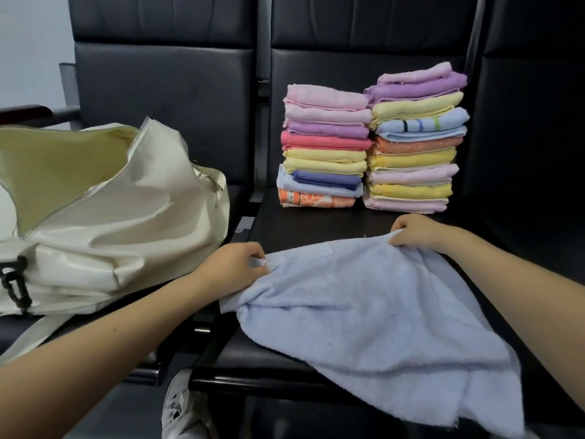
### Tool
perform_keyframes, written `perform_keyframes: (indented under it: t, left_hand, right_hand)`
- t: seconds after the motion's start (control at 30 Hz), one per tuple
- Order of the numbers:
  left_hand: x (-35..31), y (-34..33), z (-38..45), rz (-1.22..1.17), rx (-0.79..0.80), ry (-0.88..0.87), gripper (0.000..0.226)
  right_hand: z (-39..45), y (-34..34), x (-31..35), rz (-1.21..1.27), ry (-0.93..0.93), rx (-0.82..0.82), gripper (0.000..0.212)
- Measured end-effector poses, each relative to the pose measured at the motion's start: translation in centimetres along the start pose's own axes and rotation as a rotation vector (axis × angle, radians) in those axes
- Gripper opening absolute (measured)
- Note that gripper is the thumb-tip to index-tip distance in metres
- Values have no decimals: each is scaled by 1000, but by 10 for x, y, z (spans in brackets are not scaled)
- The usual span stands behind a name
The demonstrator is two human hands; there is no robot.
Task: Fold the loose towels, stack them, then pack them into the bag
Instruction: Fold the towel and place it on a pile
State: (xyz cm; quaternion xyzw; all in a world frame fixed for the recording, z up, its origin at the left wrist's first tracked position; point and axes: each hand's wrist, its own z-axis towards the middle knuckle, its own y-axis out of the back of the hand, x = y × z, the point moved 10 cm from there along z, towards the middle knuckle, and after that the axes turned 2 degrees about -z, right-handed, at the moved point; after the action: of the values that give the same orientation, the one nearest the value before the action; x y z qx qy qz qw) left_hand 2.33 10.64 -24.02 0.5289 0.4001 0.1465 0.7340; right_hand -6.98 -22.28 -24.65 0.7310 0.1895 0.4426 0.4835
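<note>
We seem to be in a waiting room or public lobby, since we face a row of joined black padded seats [332, 229] with tall backrests [164, 90], a metal armrest [68, 87] at the end and a plain pale wall [31, 42] behind.

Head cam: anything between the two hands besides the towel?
No. In the head view, only the light blue towel spans from the left hand to the right hand, each pinching an upper corner; bare black seat shows behind that edge.
</note>
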Motion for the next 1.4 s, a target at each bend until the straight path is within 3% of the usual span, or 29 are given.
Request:
perform_keyframes:
  t: [0.17,0.33,0.57,0.73,0.9,1.03,1.13,1.27,1.4]
  left_hand:
    - [1,9,-4,-86,-20,54,15]
    - [-11,60,-12,-289,-257,105,19]
    - [-94,189,-27,-379,-570,-60,26]
    - [-138,261,-51,-539,-681,-164,23]
    - [-157,290,-67,-742,-694,-183,27]
    - [-167,314,-69,-912,-724,-170,26]
    - [-171,328,-64,-1052,-713,-147,17]
    - [-172,324,-45,-1116,-599,-75,14]
    - [-153,291,-11,-989,-514,-2,16]
  right_hand:
    - [-21,9,8,-99,60,-70,8]
    - [-69,70,27,-59,186,-277,18]
    - [-151,210,75,-135,241,-689,22]
    - [-214,269,98,28,287,-817,24]
    - [-253,304,108,364,353,-916,23]
    - [-256,327,114,707,335,-892,20]
    - [-250,336,113,857,278,-855,30]
    - [-224,332,104,883,210,-778,24]
    - [-171,303,84,763,90,-662,25]
